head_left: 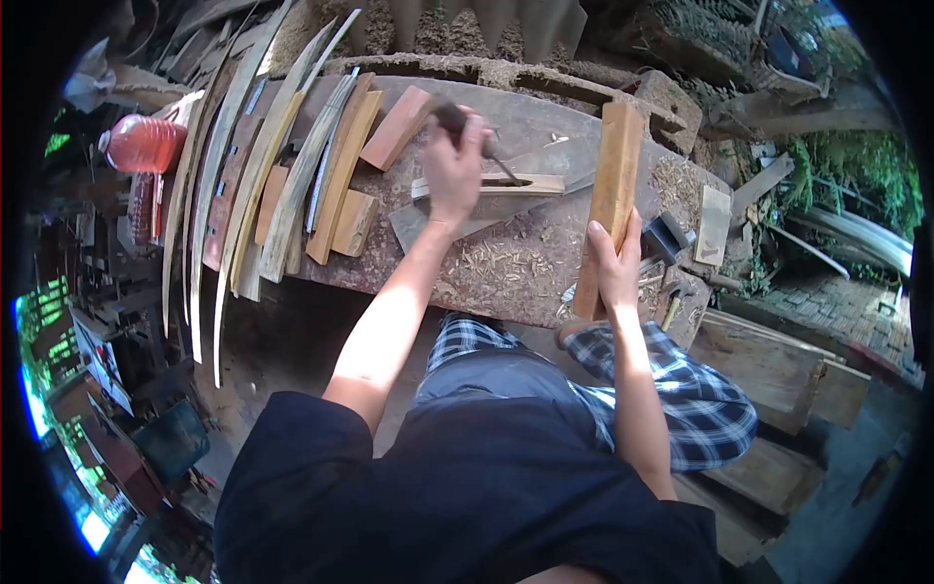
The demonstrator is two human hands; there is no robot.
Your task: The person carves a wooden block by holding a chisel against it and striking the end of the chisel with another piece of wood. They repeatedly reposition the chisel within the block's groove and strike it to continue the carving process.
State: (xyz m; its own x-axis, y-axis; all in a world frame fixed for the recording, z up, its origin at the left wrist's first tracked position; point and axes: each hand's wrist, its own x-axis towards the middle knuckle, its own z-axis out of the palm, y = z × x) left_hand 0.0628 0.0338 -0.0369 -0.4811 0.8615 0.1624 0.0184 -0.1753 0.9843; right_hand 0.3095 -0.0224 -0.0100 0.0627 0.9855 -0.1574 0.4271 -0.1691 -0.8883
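Observation:
My left hand (455, 180), slightly blurred, is closed around a dark-handled chisel (501, 166). Its thin metal shaft slants down to the right, and the tip overlaps a dark slot in a short pale wooden piece (550, 184). That piece lies across a flat grey board (413, 229) on the workbench (389, 270). In my right hand (618, 263) is a long, thick wooden block (613, 165), gripped near its lower end and standing up beside the bench's right part. Wood chips (501, 261) are scattered between my two hands.
Long curved strips (233, 165) and several wooden blocks (352, 222) crowd the bench's left. A red-filled jug (146, 143) stands beyond them. A black angular object (666, 237) and a hammer (671, 305) lie on the right. Planks (759, 360) rest below at right.

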